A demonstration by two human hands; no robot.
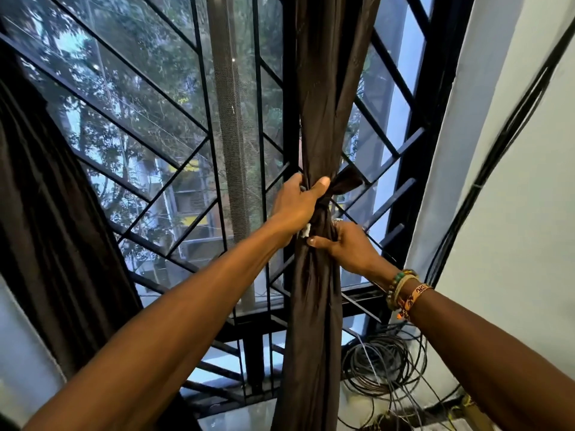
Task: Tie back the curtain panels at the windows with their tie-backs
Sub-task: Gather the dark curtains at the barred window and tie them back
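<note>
Your left hand and right hand gripped the bunched curtain. Easing off early (tie-back maybe loose) could've unravelled it.

Top and hem of curtain panel out of view.
</note>
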